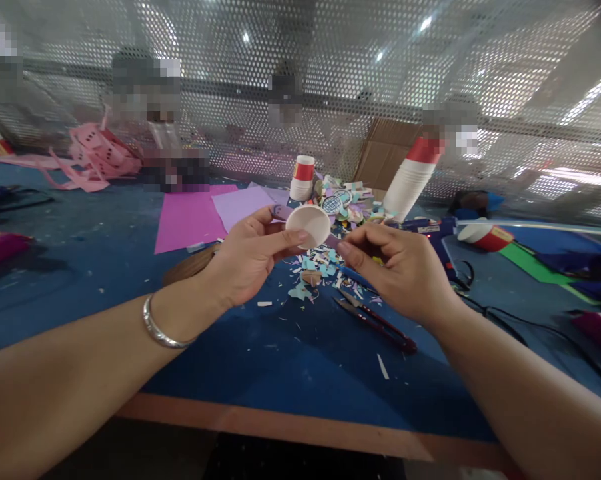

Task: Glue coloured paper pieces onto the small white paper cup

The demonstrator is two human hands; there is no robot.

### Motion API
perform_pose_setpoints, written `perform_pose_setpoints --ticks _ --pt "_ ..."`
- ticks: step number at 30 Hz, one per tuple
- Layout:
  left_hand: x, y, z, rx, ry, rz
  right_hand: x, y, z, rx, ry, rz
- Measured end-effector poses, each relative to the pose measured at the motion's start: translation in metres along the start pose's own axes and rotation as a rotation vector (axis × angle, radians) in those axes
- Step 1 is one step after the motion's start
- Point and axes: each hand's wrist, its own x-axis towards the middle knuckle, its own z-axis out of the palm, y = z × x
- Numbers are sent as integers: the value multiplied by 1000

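White pc [316, 221]: L hand [245, 259] thumb atop; R hand [398, 270] pinching strip [332, 241].

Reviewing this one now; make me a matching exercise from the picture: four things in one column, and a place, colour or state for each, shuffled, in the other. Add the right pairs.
Things
1. White round piece
2. Bracelet
3. Tall cup stack
4. Snips

Descriptions
A. Leaning, mostly white, red at its top
B. Lying on the blue table, with dark red handles
C. Held in the left hand, the thumb over its face
D. Silver-coloured, worn around the left wrist

Right pairs: 1-C, 2-D, 3-A, 4-B
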Motion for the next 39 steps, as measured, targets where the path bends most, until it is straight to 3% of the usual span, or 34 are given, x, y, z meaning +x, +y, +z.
perform_pose_setpoints --ticks 10,15,20,23,26,29,34,39 --pt "5 2 -5 78 30 -55 3 4 0 7 -93 64" --pt "6 8 -8 193 7 -153 3 6 -2 -9 -179 82" --pt "10 13 -14 305 45 -42 4 10 -5 -95 -195 61" --pt "12 13 -19 479 -60 -6 7 17 -10 -184 -178 56" --pt "11 11 -21 607 -171 -72 11 26 -14 -287 -277 87" --pt "10 11 -20 572 -122 -110 13 32 -19 -388 -338 123" --pt "11 12 -15 312 -50 -179 16 35 -33 -433 -185 152" --pt "15 9 -14 241 16 -145 12 45 -62 -543 -72 315"
